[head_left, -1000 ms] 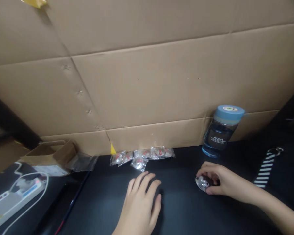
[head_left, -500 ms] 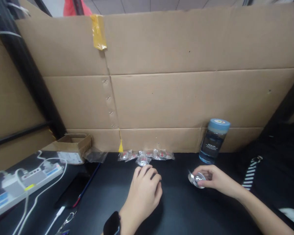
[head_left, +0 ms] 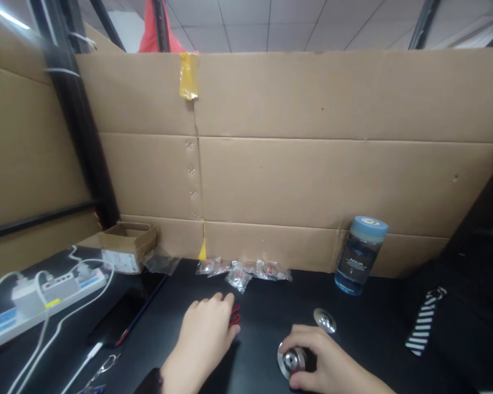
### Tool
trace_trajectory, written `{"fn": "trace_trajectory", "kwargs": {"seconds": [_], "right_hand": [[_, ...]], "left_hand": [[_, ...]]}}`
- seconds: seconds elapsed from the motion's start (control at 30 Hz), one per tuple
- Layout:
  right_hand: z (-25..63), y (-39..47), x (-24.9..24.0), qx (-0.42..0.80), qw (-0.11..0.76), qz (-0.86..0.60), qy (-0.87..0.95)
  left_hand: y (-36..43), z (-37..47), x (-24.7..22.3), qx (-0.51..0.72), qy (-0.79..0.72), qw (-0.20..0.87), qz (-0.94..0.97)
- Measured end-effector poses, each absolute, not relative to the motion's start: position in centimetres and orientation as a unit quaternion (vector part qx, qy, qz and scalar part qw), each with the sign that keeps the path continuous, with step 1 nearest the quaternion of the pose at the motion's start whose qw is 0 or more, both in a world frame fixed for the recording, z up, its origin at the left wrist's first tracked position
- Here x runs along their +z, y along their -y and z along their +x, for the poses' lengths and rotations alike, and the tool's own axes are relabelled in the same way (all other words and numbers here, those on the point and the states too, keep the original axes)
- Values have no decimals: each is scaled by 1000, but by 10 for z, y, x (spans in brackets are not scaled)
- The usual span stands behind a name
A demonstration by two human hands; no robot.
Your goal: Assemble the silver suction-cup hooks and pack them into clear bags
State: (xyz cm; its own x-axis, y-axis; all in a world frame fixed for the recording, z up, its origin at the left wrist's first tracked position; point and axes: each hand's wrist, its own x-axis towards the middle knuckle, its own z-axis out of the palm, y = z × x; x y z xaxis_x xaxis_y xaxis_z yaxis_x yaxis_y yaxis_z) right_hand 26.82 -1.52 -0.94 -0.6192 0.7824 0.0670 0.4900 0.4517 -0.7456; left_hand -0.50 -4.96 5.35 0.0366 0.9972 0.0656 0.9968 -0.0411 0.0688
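My right hand (head_left: 318, 353) grips a shiny metal finger cymbal (head_left: 291, 360), with its rim and domed, holed centre facing left. Just beyond those fingers a second finger cymbal (head_left: 325, 320) lies on the black table. My left hand (head_left: 207, 334) is closed, palm down, over the table left of centre. Red cord (head_left: 235, 317) loops out between its thumb and forefinger; the rest of the cord is hidden. Behind both hands, several small clear packets (head_left: 239, 278) with shiny round pieces inside lie in a row.
A blue-lidded bottle (head_left: 356, 262) stands at the back right, beside a black bag with a striped strap (head_left: 422, 325). At left are a power strip (head_left: 57, 295) with cables, a phone (head_left: 117, 320) and a small open carton (head_left: 129, 249). A cardboard wall (head_left: 271, 180) closes the back.
My right hand has moved left and nearer; one cymbal now lies on the table behind it. My left hand has shifted left, and red cord now shows in it. The view has tilted upward.
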Motion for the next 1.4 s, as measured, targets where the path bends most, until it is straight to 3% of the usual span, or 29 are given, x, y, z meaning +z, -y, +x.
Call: {"fn": "trace_trajectory", "kwargs": {"seconds": [0.2, 0.37, 0.6, 0.77, 1.03, 1.23, 1.4], "right_hand": [[268, 12, 14, 336, 139, -347, 864], [257, 15, 29, 223, 100, -342, 908], [252, 10, 23, 57, 165, -302, 937], [253, 14, 5, 85, 280, -292, 911], [240, 21, -14, 213, 308, -299, 878], [236, 19, -16, 254, 395, -356, 808], [236, 14, -16, 285, 395, -404, 775]], "left_hand": [[50, 4, 46, 40, -649, -1, 760], [52, 9, 39, 8, -625, 27, 780], [51, 14, 26, 24, -592, 12, 806], [46, 10, 26, 98, -618, -31, 780], [25, -1, 7, 99, -617, 70, 777], [26, -2, 6, 109, -607, 63, 784], [27, -3, 3, 123, -591, 76, 793]]}}
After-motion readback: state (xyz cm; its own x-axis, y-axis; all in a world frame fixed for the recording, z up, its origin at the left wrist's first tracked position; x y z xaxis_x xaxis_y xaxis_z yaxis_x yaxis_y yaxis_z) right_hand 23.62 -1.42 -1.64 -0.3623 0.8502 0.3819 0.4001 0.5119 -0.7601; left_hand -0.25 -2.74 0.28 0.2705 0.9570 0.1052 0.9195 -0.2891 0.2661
